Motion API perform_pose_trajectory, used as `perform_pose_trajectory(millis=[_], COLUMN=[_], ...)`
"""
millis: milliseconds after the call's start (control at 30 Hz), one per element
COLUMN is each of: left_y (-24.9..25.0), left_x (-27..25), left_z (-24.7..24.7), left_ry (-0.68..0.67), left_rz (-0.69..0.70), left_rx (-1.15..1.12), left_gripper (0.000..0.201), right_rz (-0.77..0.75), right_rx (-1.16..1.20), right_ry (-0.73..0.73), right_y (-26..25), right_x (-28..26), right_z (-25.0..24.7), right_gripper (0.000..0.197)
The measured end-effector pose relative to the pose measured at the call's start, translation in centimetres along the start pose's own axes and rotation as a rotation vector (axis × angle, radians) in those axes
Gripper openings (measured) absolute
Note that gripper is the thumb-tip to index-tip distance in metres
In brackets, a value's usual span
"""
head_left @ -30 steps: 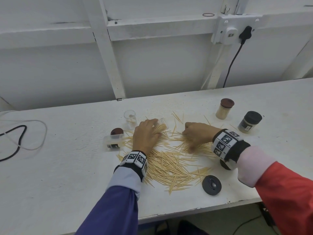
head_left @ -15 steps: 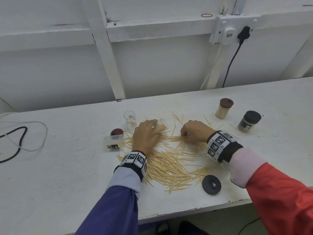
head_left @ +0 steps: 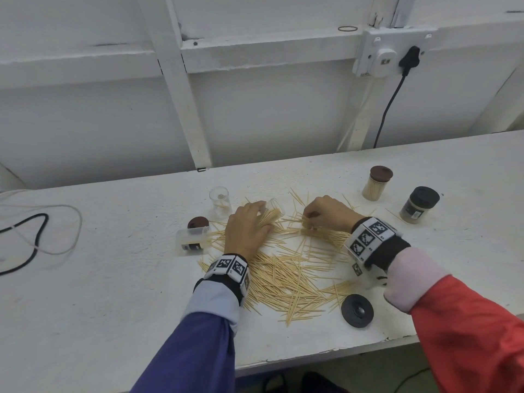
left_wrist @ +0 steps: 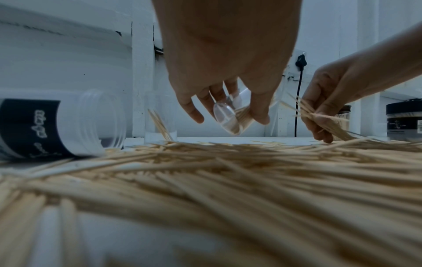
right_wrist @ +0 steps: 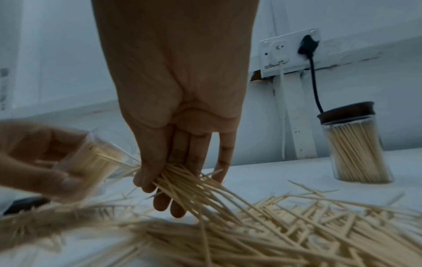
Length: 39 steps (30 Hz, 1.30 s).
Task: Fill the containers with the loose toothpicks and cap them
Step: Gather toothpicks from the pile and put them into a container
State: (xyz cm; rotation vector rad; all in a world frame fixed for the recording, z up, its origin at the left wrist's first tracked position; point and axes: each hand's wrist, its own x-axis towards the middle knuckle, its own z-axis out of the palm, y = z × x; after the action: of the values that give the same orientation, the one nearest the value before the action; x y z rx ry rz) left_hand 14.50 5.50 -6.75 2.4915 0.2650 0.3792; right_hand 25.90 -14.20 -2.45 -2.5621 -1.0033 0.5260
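Toothpicks (head_left: 286, 276): thin pale wooden slivers; clear cylindrical container (left_wrist: 230, 115) tilted.

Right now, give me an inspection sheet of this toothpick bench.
Surface: white bench, paint worn, front edge chipped.
Job's things: loose toothpicks piled at centre; two capped full containers at right; open clear container upright; labelled container on its side.
Clutter: black lid, brown lid.
Grippers: left hand holds tilted clear container; right hand pinches a toothpick bundle.
Cables: black and white cables far left; plugged black cord.
Surroundings: white panelled wall, socket.
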Motion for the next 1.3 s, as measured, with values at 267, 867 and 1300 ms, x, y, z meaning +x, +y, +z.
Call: perform_pose_trajectory(millis=[267, 867, 1300], left_y=[0.6, 0.4, 0.9], left_x=[-0.3, -0.4, -0.4], left_z=[-0.4, -0.1, -0.1], left_ry=[0.038, -0.04, -0.04], left_rz=[-0.006, 0.02, 0.029], left_rx=[-0.018, -0.153, -0.239], left_gripper=[0.05, 0.038, 0.052], right_rz=[0.001, -0.093, -0.084], right_rx=[0.445, 1.416, 1.386], right_ry=[0.061, 0.502, 0.581], right_y=[-0.5, -5.1, -7.0], right_x=[-0.5, 0.0, 0.5], right_z=[-1.2, -1.8, 2.4], right_gripper=[0.021, 0.009, 0.02])
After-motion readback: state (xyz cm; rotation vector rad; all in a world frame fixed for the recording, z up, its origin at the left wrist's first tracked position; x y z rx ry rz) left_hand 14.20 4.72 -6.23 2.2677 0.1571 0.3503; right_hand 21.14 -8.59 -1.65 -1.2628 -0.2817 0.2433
